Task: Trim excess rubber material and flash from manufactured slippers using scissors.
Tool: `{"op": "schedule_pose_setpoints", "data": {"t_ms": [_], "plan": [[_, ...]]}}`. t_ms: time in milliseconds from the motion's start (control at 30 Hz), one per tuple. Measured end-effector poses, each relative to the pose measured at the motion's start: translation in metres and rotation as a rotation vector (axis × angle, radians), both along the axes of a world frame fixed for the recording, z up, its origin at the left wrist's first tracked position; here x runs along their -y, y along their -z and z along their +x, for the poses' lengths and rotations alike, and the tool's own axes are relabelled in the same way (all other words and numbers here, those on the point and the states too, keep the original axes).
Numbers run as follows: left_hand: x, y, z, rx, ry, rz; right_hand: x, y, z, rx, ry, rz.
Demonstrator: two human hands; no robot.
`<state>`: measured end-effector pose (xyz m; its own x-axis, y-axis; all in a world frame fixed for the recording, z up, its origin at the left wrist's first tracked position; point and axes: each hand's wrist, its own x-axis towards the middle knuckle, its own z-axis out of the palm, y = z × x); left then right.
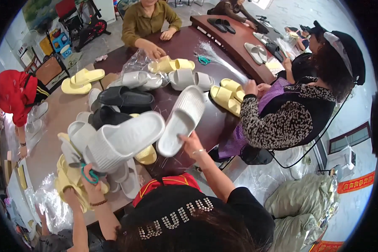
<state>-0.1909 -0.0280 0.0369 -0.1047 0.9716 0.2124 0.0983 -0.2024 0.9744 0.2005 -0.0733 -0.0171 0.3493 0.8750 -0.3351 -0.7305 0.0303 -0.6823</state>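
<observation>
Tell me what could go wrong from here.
1. Cut: a teal handle, perhaps of scissors, sits at the left hand, close to a co-worker's hand; any blade there could nick someone.
2. Drop: the right hand holds a gray slipper near its heel end, so it might slip loose.
3. Mix-up: a black slipper lies crowded among gray and yellow ones, so pairs could get mismatched.

Two pale grey slippers with ribbed bands hung raised over the table (180, 42) near its close edge: the left slipper (126, 140) slanted, heel toward the far right corner — the right slipper (181, 122) tipped steeply, band uppermost. Teal-handled scissors (96, 181) sat below the left one's band — blades hidden.
</observation>
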Motion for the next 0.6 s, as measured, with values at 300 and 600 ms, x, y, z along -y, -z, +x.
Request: {"op": "schedule_pose_setpoints", "data": {"t_ms": [300, 600], "plan": [[0.003, -0.021, 0.082, 0.691, 0.212, -0.551, -0.033, -0.029, 0.003, 0.211, 0.136, 0.151], [0.031, -0.043, 0.166, 0.611, 0.036, -0.572, -0.028, -0.024, -0.041, 0.326, -0.026, 0.271]]}}
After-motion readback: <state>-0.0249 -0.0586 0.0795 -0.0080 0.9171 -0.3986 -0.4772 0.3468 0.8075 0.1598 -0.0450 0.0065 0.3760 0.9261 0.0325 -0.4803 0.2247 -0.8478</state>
